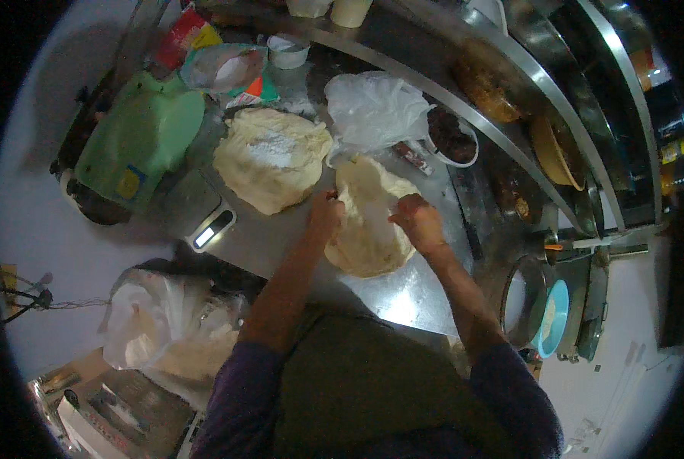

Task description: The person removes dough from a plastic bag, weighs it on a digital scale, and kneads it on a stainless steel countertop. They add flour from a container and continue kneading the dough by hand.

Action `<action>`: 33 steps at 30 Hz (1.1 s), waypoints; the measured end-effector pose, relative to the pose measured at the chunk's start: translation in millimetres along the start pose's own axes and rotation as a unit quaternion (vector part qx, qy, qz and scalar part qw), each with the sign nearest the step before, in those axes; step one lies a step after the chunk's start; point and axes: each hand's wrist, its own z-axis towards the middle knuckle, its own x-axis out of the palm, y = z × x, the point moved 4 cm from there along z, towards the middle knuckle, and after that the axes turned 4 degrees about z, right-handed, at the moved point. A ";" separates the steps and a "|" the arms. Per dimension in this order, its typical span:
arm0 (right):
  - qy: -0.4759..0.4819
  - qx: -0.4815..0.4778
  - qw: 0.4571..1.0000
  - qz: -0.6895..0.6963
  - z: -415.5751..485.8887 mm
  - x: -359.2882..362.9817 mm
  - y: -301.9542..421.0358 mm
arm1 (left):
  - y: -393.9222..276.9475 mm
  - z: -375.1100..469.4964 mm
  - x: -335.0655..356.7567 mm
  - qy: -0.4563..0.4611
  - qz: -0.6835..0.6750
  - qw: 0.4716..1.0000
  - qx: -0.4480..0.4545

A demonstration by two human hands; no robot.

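A flattened piece of dough (pixel 370 246) lies on the metal worktop (pixel 279 241) in front of me. A pale patch covers its middle; I cannot tell if this is powder or shine. My left hand (pixel 326 213) grips its left edge with curled fingers. On the opposite edge, my right hand (pixel 421 222) pinches the rim, with the fingers bent inward. Up and to the left rests a second, wider dough round (pixel 301 178), bearing a heap of white powder (pixel 272 152) at its centre. Behind the nearer dough sits a crumpled clear plastic bag (pixel 376 109).
A digital scale (pixel 211 230) with a lit display stands left, near a green plastic lid or board (pixel 141 137). A white bowl of dark filling (pixel 453 140) stands to the right, below a metal shelf edge (pixel 433 86). A plastic sack (pixel 170 327) is at lower left.
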 end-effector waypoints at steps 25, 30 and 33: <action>-0.034 0.108 0.657 0.745 309.1 1.5 146.8 | -59.5 -62.5 -59.0 0.155 0.012 0.980 0.126; -0.031 -0.024 0.889 0.456 409.0 76.8 206.9 | -118.8 -90.9 -104.5 0.098 0.165 0.972 0.139; -0.035 0.013 0.982 0.186 449.0 119.2 199.6 | -145.7 -105.9 -125.3 0.080 0.148 0.963 0.211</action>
